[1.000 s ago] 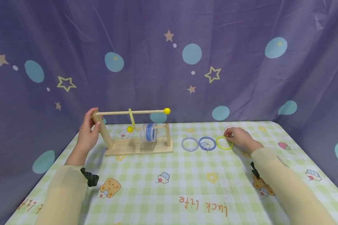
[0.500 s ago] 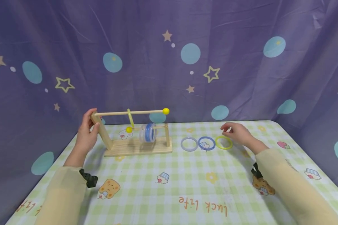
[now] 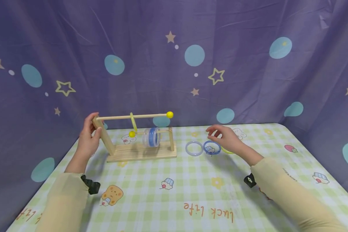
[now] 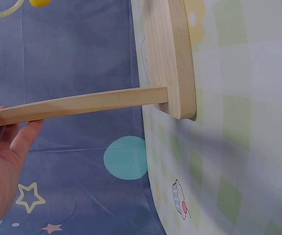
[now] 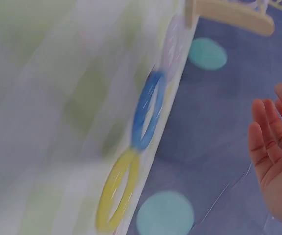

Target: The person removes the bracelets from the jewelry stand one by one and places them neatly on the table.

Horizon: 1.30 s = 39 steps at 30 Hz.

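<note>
My left hand point(image 3: 87, 138) grips the top of the tall post point(image 3: 105, 138) of a wooden ring stand, thumb on one side and fingers on the other. A yellow ring point(image 3: 133, 123) hangs on the stand's upper rod. Blue and clear rings point(image 3: 152, 138) sit together on the lower rod. Right of the stand, a clear ring point(image 3: 187, 152), a blue ring point(image 3: 204, 152) and a yellow ring point(image 5: 104, 208) lie in a row on the table. Over the blue and yellow ones hovers my right hand point(image 3: 227, 138), fingers loosely bent and holding nothing; it partly covers the yellow ring in the head view.
The stand's flat base point(image 3: 142, 154) rests on a green checked tablecloth point(image 3: 191, 180). Yellow balls cap the upper rod point(image 3: 153, 115) and the lower rod. A purple curtain point(image 3: 150, 80) with stars rises close behind the table.
My right hand has lifted off the yellow ring on the table and moved left, above the blue one. That ring stays in place. My left hand keeps its hold on the post.
</note>
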Each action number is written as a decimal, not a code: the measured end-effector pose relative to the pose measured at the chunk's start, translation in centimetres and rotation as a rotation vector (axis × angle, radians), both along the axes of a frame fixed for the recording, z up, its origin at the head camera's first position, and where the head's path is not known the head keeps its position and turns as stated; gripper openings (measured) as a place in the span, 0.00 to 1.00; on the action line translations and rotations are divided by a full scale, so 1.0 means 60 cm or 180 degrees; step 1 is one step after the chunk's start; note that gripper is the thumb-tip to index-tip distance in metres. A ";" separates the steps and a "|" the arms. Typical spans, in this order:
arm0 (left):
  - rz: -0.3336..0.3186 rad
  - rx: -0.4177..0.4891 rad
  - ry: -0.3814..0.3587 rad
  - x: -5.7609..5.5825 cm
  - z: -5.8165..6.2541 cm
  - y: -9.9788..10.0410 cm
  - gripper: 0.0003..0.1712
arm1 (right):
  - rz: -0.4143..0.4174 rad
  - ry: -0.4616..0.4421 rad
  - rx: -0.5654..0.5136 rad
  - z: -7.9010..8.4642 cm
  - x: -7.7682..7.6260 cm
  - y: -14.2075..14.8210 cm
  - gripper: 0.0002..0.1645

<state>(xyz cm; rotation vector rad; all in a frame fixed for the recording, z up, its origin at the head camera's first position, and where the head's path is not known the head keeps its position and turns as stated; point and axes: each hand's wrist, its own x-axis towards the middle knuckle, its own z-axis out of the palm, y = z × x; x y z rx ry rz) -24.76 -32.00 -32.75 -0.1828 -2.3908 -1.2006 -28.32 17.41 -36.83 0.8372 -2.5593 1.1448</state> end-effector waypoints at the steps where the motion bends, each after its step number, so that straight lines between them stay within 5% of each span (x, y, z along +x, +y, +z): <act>1: 0.0007 -0.0005 0.0000 0.000 0.000 0.000 0.34 | 0.0022 -0.0011 -0.0063 0.002 0.002 -0.008 0.12; 18: 0.0033 -0.0036 0.0027 0.000 0.000 0.003 0.34 | 0.0331 -0.0373 -0.1067 0.037 0.038 -0.128 0.12; 31: 0.0062 -0.0001 -0.0017 0.002 0.001 0.002 0.34 | 0.0758 -0.0276 -0.1073 0.039 0.032 -0.225 0.13; 39: 0.0030 -0.0008 0.0021 0.000 0.000 0.001 0.34 | 0.0794 -0.0333 -0.1255 0.036 0.025 -0.269 0.15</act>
